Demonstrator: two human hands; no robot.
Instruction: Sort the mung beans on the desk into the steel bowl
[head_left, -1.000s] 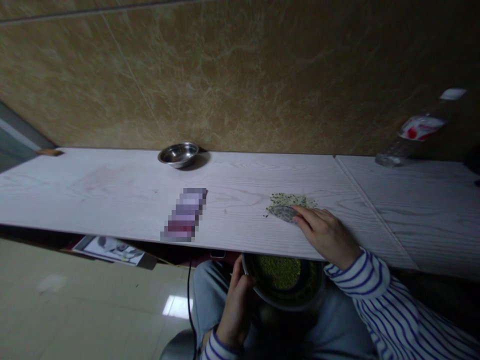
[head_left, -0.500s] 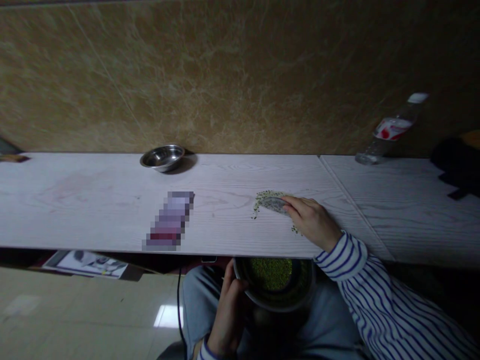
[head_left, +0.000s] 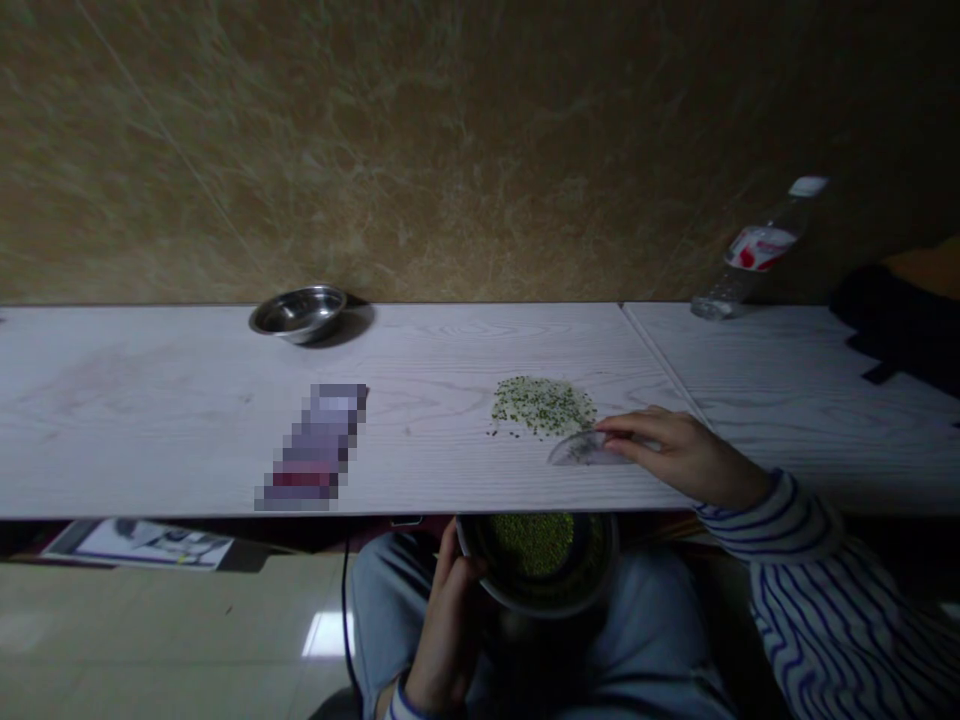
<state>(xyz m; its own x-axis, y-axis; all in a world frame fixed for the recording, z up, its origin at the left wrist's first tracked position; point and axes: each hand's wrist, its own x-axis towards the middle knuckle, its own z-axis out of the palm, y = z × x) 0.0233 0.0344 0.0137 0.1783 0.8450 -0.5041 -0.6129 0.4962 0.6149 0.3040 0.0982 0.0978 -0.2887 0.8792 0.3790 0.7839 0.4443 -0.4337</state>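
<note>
My right hand pinches a clear, round-edged plastic piece, held low at the near right edge of a patch of small green beans and pale grains on the white wood-grain table. What exact kind of piece it is, I cannot tell. Below the table's front edge, my left hand grips the left rim of a metal bowl over my lap. Many green beans lie inside that bowl. The left fingers are partly hidden behind its wall.
A small steel bowl stands against the wall at back left. A blurred-out flat object lies left of the patch. At the back right are a tilted-looking plastic bottle and dark cloth. A cable hangs below the table.
My right hand has drawn the plastic piece back toward the right and the table's front edge, uncovering the patch of beans and grains. The left hand stays on the bowl; the view has shifted slightly.
</note>
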